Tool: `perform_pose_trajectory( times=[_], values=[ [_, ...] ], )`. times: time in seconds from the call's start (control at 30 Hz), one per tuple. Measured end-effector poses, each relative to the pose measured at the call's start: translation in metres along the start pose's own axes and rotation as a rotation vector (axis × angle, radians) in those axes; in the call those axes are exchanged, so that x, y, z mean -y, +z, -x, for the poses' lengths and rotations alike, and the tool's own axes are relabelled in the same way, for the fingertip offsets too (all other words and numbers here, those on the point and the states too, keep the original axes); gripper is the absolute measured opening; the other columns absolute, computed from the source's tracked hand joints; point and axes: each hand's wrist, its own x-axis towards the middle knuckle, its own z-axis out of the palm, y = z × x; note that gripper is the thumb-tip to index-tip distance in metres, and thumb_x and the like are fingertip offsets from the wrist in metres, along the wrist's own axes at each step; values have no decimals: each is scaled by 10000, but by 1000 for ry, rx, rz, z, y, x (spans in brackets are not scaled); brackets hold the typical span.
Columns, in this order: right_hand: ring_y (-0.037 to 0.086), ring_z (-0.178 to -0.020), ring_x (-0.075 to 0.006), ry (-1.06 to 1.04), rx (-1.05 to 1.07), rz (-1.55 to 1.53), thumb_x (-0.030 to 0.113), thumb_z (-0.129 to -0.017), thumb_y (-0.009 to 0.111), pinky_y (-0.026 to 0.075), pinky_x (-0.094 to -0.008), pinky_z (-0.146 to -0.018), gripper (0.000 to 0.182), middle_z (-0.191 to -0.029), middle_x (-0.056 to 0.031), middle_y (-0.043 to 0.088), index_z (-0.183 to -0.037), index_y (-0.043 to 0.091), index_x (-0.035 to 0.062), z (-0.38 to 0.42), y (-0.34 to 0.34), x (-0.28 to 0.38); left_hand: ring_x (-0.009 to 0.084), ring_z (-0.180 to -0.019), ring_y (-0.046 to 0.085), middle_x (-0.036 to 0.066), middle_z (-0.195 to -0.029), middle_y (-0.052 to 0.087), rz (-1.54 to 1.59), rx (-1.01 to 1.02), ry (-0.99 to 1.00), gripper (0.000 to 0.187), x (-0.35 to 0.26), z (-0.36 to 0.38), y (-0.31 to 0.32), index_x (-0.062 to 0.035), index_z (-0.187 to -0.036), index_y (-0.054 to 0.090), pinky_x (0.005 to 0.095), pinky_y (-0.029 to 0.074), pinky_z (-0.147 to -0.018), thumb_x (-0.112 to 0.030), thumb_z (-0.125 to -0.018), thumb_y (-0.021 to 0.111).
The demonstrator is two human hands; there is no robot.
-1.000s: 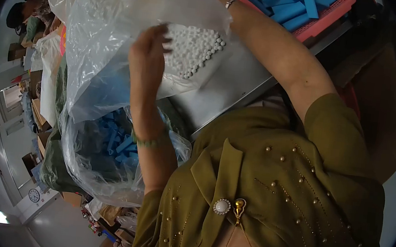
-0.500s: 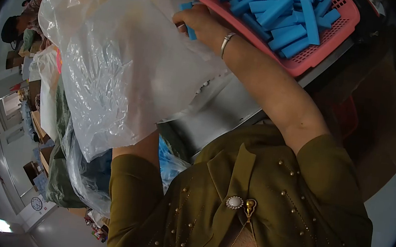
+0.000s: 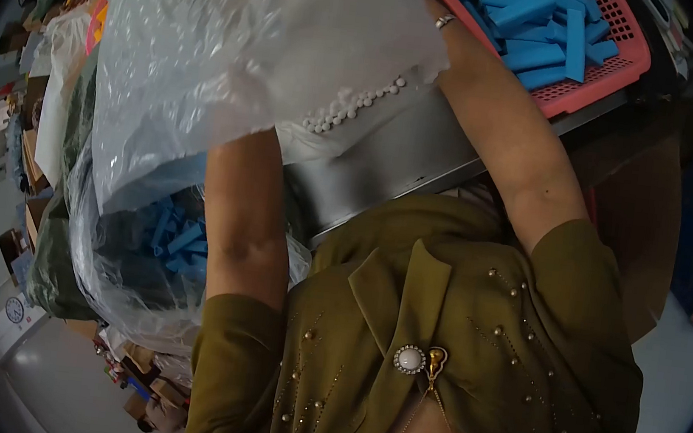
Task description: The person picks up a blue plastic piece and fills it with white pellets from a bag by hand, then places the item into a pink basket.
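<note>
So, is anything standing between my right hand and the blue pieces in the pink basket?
Yes, the pink basket's near rim lies between your right forearm and the blue pieces. The right hand itself is out of sight, so I can't tell what it faces.

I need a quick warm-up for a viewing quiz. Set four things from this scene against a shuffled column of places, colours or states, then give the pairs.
1. Basket
2. Small white balls
3. Clock
4. Blue pieces at lower left

A. Round, with a white face
B. Inside an open clear bag
C. Pink, with holes
D. Partly covered by a plastic sheet

Pairs: 1-C, 2-D, 3-A, 4-B
</note>
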Motion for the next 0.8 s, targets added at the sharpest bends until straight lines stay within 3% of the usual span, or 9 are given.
perform_pose_trajectory(
  times=[0.1,0.13,0.2,0.27,0.47,0.57,0.6,0.67,0.8],
  values=[
    [610,-644,-161,-18,81,-34,155,-730,716,480,-315,-545,181,-769,-96,666,-810,665,1,20,-8,-1,318,-982,622,146,-1087,630,-112,34,23,308,-41,16,-100,-42,-1115,613,445,511,-793,-204,-856,573],
    [611,-652,-162,-33,106,-47,156,-737,710,482,-315,-552,185,-780,-96,666,-822,663,0,11,-3,4,350,-963,608,148,-1072,625,478,365,-421,242,-34,1,-151,-57,-1053,630,442,504,-806,-169,-848,566],
    [612,-667,-163,-68,155,-77,160,-752,699,486,-316,-566,193,-802,-98,665,-848,657,-3,33,-4,13,395,-958,588,180,-1054,612,726,567,-402,219,-24,12,-212,-47,-1033,636,453,497,-805,-127,-835,585],
    [614,-682,-164,-96,194,-109,163,-767,687,491,-316,-580,202,-823,-99,665,-873,652,-5,23,-6,21,384,-897,605,183,-1039,617,1019,214,-352,218,-23,43,-224,-19,-1020,646,419,500,-771,-68,-810,612],
    [620,-728,-167,-189,286,-193,172,-811,653,505,-318,-622,230,-888,-103,663,-949,637,-12,50,4,47,161,-679,588,100,-806,596,1691,191,-342,200,61,120,-287,17,-1002,645,253,456,-575,-46,-815,621],
    [622,-751,-169,-226,343,-232,177,-833,636,511,-319,-643,246,-921,-105,662,-987,629,-15,72,3,56,180,-774,621,114,-871,645,2511,-457,-689,205,75,176,-232,44,-998,636,275,491,-648,-101,-868,575],
    [623,-759,-170,-236,361,-247,179,-841,630,514,-320,-650,251,-931,-106,662,-999,626,-16,76,2,58,180,-774,621,114,-871,645,2506,-466,-686,205,73,174,-211,44,-998,636,275,491,-648,-101,-868,575],
    [625,-774,-171,-248,400,-275,182,-855,619,518,-320,-664,262,-953,-107,661,-1024,621,-19,77,6,60,246,-794,611,143,-859,607,1213,-192,-809,270,67,162,-164,52,-1094,599,338,493,-668,-146,-917,550],
    [629,-805,-173,-283,484,-329,188,-885,596,527,-322,-692,284,-996,-110,660,-1075,611,-23,85,11,69,297,-988,592,155,-1103,605,1625,60,-736,312,37,151,-53,-18,-1191,567,392,485,-847,-209,-961,475]
  ],
)
